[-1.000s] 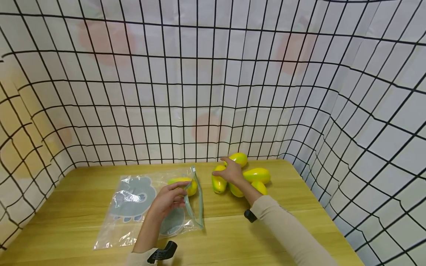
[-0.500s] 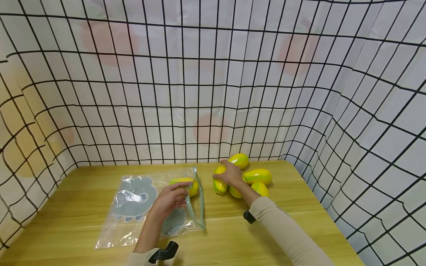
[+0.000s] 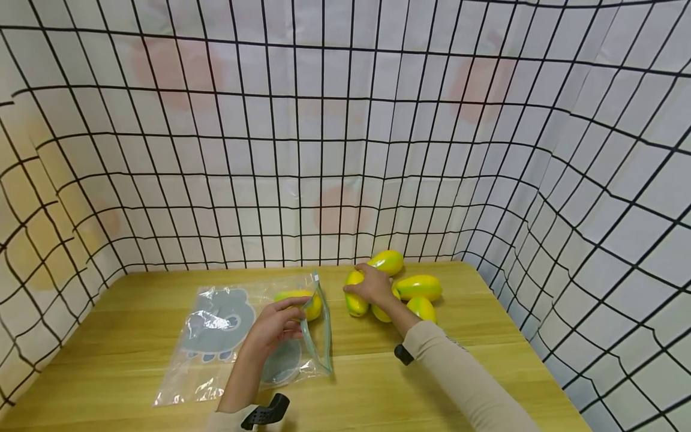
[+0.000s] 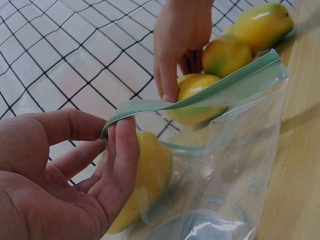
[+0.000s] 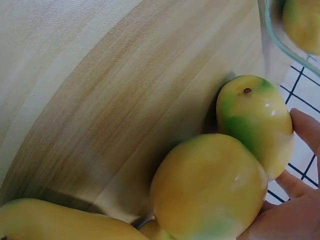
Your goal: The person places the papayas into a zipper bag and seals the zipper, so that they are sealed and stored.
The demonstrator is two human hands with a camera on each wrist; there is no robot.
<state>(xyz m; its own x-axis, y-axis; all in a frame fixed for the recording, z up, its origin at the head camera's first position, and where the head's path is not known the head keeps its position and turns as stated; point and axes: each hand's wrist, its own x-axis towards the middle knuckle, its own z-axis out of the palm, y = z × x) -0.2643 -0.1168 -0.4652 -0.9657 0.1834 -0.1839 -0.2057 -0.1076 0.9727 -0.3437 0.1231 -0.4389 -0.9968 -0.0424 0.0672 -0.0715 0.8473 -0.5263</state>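
Note:
A clear zip bag (image 3: 216, 321) with a blue-grey cartoon print and a green zip edge lies on the table. My left hand (image 3: 273, 324) pinches the green edge (image 4: 150, 106), and the bag's mouth gapes toward the right. One yellow-green mango (image 3: 312, 308) is inside, just behind that mouth. To the right of the bag, my right hand (image 3: 375, 285) holds the leftmost loose mango (image 3: 356, 308), thumb and fingers on its sides. It rests on the table. In the right wrist view another mango (image 5: 210, 187) partly covers the held mango (image 5: 255, 122).
More loose mangoes lie round my right hand: one behind (image 3: 387, 262), one to the right (image 3: 420, 287), and one nearer me (image 3: 423, 309). Black netting (image 3: 335, 180) over a pale wall encloses the back and sides of the wooden table (image 3: 372, 390).
My right hand has come down onto the leftmost loose mango, and its thumb and fingers have closed round it. My left hand stays at the bag's edge.

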